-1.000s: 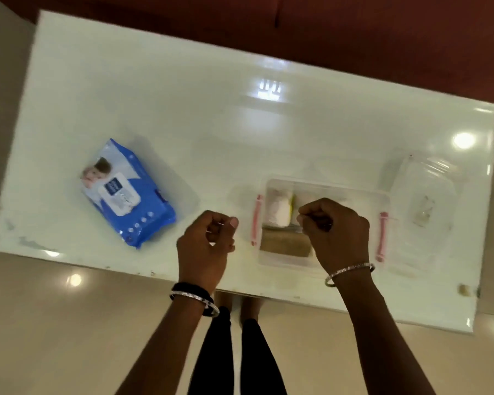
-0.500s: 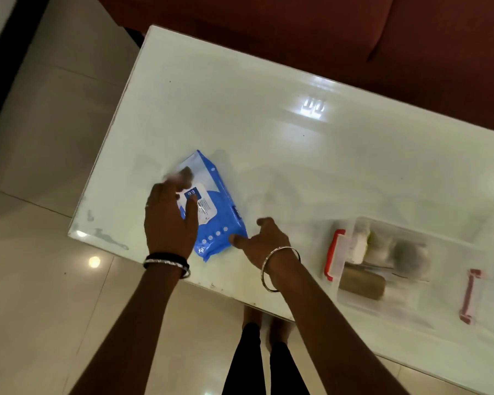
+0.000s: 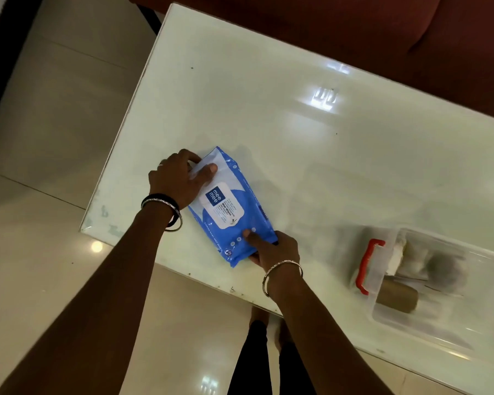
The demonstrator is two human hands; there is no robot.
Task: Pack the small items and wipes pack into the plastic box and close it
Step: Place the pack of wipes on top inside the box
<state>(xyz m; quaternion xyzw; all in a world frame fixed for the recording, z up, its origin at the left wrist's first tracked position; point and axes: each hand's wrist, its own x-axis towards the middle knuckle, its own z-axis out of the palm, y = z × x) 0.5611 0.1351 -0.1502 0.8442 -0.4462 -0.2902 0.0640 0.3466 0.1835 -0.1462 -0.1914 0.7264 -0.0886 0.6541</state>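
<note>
Wipes pack [image 3: 228,206]: blue and white, lying flat near the left end of the desk [image 3: 268,95], close to its front edge, long axis running diagonally.

Left hand [image 3: 174,181]: grasping the far upper end of the pack, thumb on the top face, fingers curled over the edge.

Right hand [image 3: 271,249]: grasping the near lower corner, thumb pressed on top, fingers beneath.

Plastic box [image 3: 439,295]: clear, red latch [image 3: 367,269] on its left end, lid off, near the front right of the desk, well apart from the pack. Small items already inside, blurred; a brown roll [image 3: 397,300] is legible.

Handling note: the soft pack will likely sag, so keep both ends supported, lift level, carry rightward, and turn it to match the box's long side before lowering onto the contents. Lid closure not yet done.
</note>
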